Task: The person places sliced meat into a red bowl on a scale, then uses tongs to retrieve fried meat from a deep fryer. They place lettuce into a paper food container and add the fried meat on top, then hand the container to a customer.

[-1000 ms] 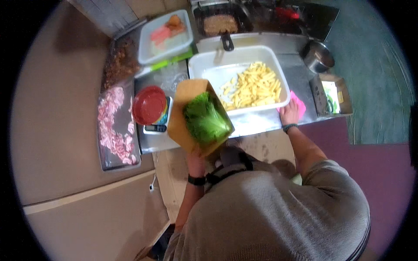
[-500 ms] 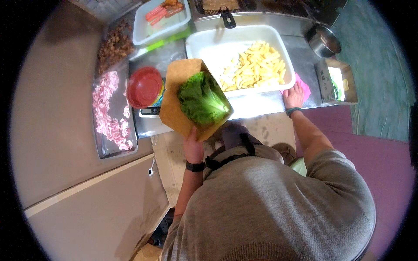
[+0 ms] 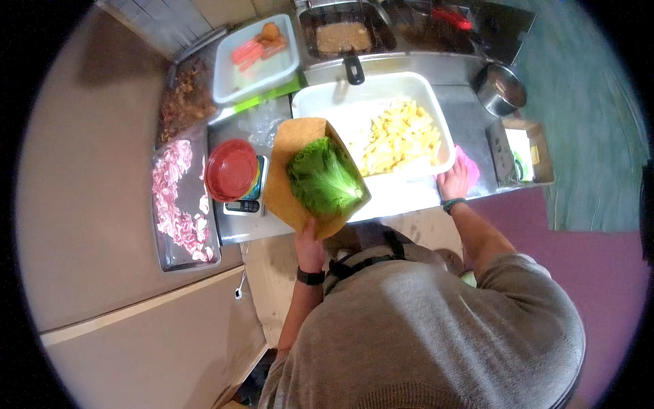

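Observation:
My left hand grips the near edge of a brown paper food box, its thumb over the rim. A green lettuce leaf lies inside the open box, which I hold over the counter's front edge. To the right, my right hand is on a pink cloth, beside the near right corner of a white tub. Its fingers are partly hidden against the cloth. Cut potato fries are heaped in the tub's right part.
Left of the box, a red bowl sits above a kitchen scale. Sliced pink meat fills a metal tray at far left. A white tray holds sausages. Behind is a fryer; a metal pot and small carton stand right.
The view has tipped up, so the counter appears lower and more of the fryer shows. My left hand keeps its hold on the box; my right hand stays at the cloth.

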Available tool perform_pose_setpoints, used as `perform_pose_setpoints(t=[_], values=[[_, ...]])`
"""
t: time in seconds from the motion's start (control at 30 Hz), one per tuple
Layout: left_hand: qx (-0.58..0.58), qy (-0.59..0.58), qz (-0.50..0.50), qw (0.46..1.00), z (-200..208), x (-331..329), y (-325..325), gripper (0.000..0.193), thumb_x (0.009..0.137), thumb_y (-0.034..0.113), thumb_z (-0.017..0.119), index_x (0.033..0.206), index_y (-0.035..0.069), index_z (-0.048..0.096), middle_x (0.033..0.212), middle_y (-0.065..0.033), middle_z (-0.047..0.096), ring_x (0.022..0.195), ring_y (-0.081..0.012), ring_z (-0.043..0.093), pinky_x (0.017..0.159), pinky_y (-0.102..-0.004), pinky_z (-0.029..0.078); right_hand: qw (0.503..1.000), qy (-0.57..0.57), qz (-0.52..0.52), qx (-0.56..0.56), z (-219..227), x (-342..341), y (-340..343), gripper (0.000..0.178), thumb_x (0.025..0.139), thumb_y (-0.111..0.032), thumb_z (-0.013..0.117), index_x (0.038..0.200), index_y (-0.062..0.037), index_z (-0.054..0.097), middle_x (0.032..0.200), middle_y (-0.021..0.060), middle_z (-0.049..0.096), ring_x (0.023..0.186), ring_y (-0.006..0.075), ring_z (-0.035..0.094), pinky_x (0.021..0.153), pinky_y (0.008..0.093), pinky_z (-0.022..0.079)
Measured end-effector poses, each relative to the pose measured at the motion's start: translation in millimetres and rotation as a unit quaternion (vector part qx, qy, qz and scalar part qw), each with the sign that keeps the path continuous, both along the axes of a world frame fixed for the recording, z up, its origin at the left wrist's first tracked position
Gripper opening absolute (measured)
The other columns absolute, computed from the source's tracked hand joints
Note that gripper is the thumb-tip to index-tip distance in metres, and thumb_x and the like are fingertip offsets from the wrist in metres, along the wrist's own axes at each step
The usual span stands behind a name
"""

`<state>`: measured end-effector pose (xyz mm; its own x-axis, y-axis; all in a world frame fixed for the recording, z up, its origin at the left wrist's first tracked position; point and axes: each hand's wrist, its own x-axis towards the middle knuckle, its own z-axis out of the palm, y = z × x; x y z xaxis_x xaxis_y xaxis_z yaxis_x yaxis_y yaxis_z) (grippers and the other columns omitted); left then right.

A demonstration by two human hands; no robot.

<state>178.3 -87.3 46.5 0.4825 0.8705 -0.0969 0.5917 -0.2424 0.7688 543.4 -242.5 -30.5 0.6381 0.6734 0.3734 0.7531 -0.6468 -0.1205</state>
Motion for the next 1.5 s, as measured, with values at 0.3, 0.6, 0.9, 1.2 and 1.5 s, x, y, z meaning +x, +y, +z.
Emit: perform_pose_setpoints(t=[0.3,0.6,0.9,1.2,1.5], values=[[-0.051,-0.108,0.049,0.992,4.2,19.9,4.3,0.037,0.086,0.019,0.048,0.117,0.000,0.043,0.111,-0.0110,0.049,0.100,-0.0235,0.048,0.082,-0.0346,0.040,0.995,0.039,-0.018,-0.092,4.9,1.1,3.3,0.057,0.077,-0.036,0.048,0.126,-0.0079,0.038,0.134,0.0117,0.031,0.125,0.0320,0.024,0.101,0.0509,0.017],[-0.085,-0.064,0.064,0.992,-1.5,30.9,12.2,0.034,0.090,0.018,0.044,0.115,-0.005,0.044,0.113,-0.0122,0.049,0.101,-0.0199,0.048,0.085,-0.0307,0.039,0.986,0.091,0.012,-0.141,4.0,11.9,0.9,0.058,0.079,-0.036,0.047,0.129,-0.0096,0.035,0.136,0.0145,0.025,0.127,0.0344,0.018,0.102,0.0517,0.013],[-0.006,0.063,0.031,0.998,-0.8,33.9,12.9,0.034,0.090,0.018,0.042,0.111,-0.008,0.047,0.108,-0.0155,0.053,0.100,-0.0224,0.049,0.082,-0.0309,0.040,0.946,0.268,0.007,0.184,71.1,83.4,33.3,0.022,0.083,-0.016,0.048,0.087,-0.0001,0.062,0.082,0.0171,0.062,0.077,0.0299,0.060,0.069,0.0336,0.046],[-0.286,-0.428,0.265,0.815,10.6,55.0,4.8,0.036,0.090,0.021,0.045,0.117,-0.003,0.043,0.114,-0.0088,0.049,0.100,-0.0184,0.047,0.083,-0.0308,0.040,0.396,0.876,0.082,0.262,128.4,41.3,233.8,0.036,0.089,-0.027,0.046,0.115,-0.0022,0.044,0.099,0.0153,0.059,0.074,0.0203,0.060,0.070,0.0320,0.051],[-0.159,-0.309,0.193,0.918,17.7,51.8,31.5,0.035,0.090,0.021,0.044,0.113,-0.006,0.045,0.108,-0.0117,0.051,0.094,-0.0179,0.049,0.082,-0.0306,0.040,0.212,0.930,-0.014,0.300,139.1,17.2,327.4,0.021,0.091,-0.022,0.038,0.086,-0.0030,0.044,0.057,0.0017,0.039,0.042,0.0115,0.034,0.038,0.0250,0.032]])
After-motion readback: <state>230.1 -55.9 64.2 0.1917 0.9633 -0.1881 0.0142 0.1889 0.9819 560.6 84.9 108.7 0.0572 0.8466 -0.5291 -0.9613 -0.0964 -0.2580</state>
